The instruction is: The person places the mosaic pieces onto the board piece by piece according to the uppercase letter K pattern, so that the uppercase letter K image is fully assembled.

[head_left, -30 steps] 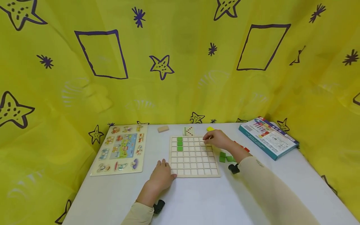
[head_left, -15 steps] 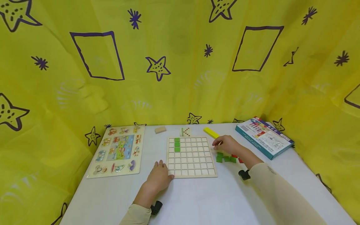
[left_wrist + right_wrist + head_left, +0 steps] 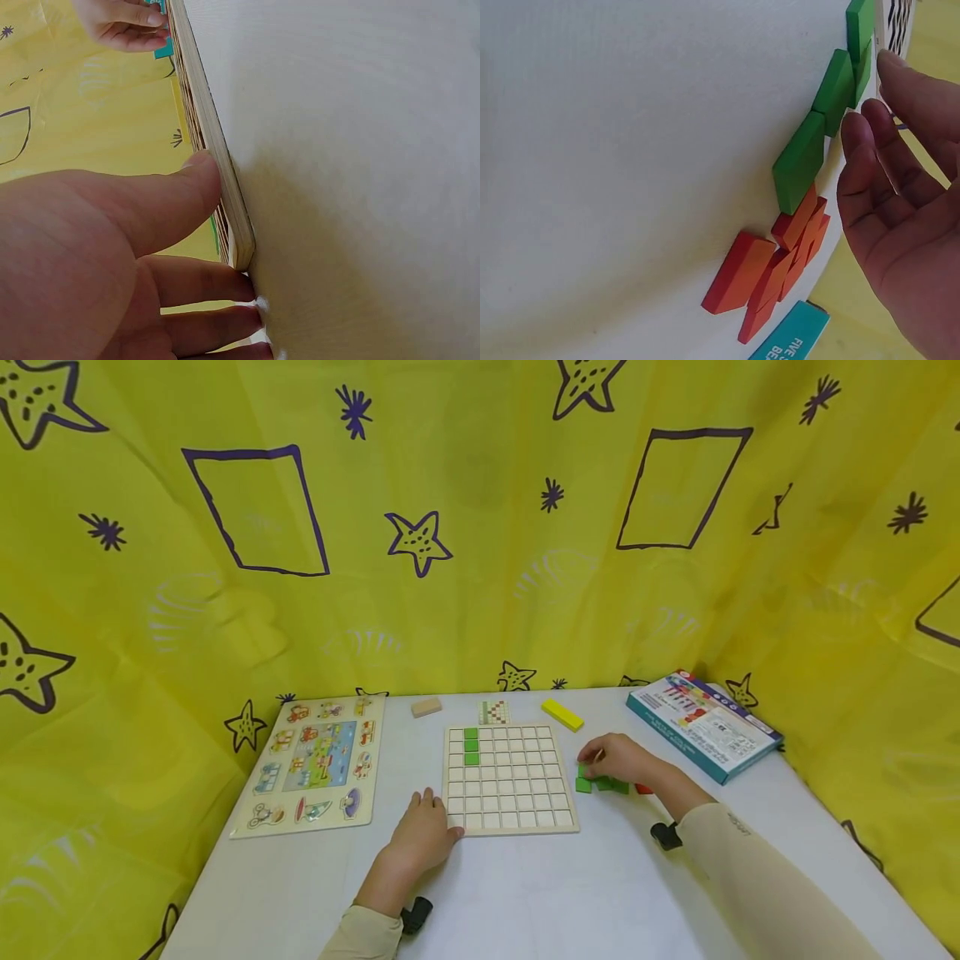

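A wooden grid board lies in the middle of the table, with three green tiles in a column at its upper left. My left hand rests at the board's near left corner, thumb against the front edge and fingers fairly straight along the left side. Over the loose green tiles to the right of the board is my right hand. Its fingers are loosely bent, thumb and fingertips apart, and nothing shows between them in the right wrist view. Several red tiles lie beside the green ones, mostly covered by this hand in the head view.
Behind the board are a patterned card, a yellow block row and a plain wooden block. A picture puzzle board lies at the left. At the back right is a teal-edged box. A yellow curtain stands behind the table.
My right hand has moved from the board's upper right, past its right edge, to the loose green tiles, uncovering the yellow block row. My left hand stays at the board's corner.
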Demonstrator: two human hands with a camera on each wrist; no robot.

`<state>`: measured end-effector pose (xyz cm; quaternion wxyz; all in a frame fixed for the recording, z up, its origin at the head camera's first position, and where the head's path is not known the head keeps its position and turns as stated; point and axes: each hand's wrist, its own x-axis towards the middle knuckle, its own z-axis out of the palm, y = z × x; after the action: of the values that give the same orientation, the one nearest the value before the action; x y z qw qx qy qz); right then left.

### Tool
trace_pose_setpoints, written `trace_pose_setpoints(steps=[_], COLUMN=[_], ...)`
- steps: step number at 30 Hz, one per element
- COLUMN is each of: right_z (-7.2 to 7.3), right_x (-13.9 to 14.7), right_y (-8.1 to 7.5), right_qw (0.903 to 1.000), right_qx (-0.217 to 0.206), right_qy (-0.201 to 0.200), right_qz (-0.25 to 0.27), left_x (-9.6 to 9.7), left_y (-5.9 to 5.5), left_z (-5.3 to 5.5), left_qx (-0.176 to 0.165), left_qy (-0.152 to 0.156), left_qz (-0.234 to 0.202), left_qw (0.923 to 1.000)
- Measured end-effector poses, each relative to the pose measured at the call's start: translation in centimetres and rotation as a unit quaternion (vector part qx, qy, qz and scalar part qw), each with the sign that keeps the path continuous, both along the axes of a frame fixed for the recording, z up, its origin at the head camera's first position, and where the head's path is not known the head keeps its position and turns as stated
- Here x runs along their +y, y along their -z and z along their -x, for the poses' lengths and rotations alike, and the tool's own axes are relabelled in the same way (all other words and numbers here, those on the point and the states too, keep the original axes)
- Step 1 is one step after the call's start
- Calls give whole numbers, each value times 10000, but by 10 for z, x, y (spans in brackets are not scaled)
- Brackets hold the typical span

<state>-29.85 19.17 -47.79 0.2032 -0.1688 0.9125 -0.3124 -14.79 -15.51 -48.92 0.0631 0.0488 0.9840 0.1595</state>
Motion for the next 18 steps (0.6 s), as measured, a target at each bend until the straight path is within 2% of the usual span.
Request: trace_pose_setpoints(steps=[10,18], right_z=[2,1], right_x=[-1,-2], right_y=[3,6], right_qw=[9997,9996], right_qx=[32,143], right_qy=[-227,-203], right_qz=[-106,-143], left_x=[0,0], left_y=[-2,-3], left_z=[0,-1], left_qx=[5,5], left_qy=[32,24], left_qz=[33,32], left_qw=[10000,10000])
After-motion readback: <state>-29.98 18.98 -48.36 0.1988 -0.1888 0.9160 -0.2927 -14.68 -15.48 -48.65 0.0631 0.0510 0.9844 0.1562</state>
